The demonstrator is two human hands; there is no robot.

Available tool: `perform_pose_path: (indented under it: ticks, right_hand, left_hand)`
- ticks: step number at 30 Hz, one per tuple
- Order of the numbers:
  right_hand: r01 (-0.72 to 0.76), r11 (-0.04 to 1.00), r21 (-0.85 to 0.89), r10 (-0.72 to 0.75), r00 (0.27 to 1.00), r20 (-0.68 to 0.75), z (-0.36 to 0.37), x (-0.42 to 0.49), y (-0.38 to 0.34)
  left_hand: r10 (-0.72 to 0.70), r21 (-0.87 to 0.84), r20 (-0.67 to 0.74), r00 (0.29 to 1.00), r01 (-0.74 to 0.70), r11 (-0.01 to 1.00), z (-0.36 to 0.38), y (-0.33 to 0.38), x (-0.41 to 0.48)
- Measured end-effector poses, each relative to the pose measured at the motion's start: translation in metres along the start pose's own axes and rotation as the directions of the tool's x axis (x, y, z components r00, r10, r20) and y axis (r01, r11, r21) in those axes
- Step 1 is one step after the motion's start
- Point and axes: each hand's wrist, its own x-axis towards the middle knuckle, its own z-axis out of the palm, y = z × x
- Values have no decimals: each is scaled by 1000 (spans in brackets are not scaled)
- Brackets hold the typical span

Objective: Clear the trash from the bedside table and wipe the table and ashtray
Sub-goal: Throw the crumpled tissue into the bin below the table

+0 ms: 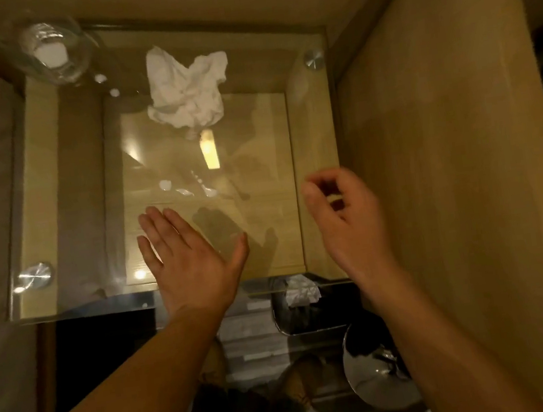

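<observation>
Clearing looks barely begun: the crumpled tissue (187, 85) lies at 12 o'clock on the worktop (311, 138), ashtray (51, 50) at 11, scraps (165, 185) central; left hand (183, 252) flat, empty; right hand (343, 210) curled, contents unclear.

Table top (53, 186): clear glossy glass over pale matt wood. On it, ashtray (52, 49): clear glass; tissue (185, 85): crumpled white paper.

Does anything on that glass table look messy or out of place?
Yes. A crumpled white tissue lies at the back of the glass table, and small white scraps are scattered just beyond the left hand and beside the glass ashtray.
</observation>
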Motion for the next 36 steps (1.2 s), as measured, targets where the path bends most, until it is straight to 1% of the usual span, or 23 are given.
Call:
perform_pose_path:
  ticks: [3,9,11,14,16,18,20,23,25,28,32,36]
  right_hand:
    - [121,989,-90,-114,990,80,36,68,-18]
    - [313,911,-269,-222,920,322,95,164,-47]
    - [375,862,-340,-215,879,426,110,182,-52]
    - [494,765,-413,-185,783,594,123,198,-50]
    - [566,689,-453,-200,749,631,126,204,-46]
    - [589,666,-458,-249,754,608,126,206,-41]
    - [562,694,-450,-263,780,568,121,205,-35]
    - [448,797,-406,-217,838,500,106,196,-28]
    - [343,882,-323,-193,888,417,91,182,-22]
    - [225,954,-197,-167,947,276,62,149,-11]
    - [94,993,-70,-88,992,91,18,88,6]
    - [-76,996,35,78,996,-47,-21,8,32]
  left_hand:
    - [6,20,0,1000,-6,1000,0,-1,1]
    - [10,32,19,1000,-11,999,-2,0,1]
    - [10,23,25,1000,-10,1000,-2,0,1]
    - [9,33,37,999,-10,999,-2,0,2]
    - [7,35,37,999,-8,999,-2,-1,2]
    - [7,28,34,999,-8,1000,-2,0,2]
    - [10,28,35,999,-11,1000,-2,0,2]
    - [9,30,49,999,-11,999,-3,-1,2]
    - [6,32,52,999,-8,999,-4,-1,2]
    - [-3,32,64,998,1,999,-5,0,1]
    - [-14,12,53,999,13,1000,-4,1,1]
    - [-11,8,30,999,11,1000,0,-1,0]
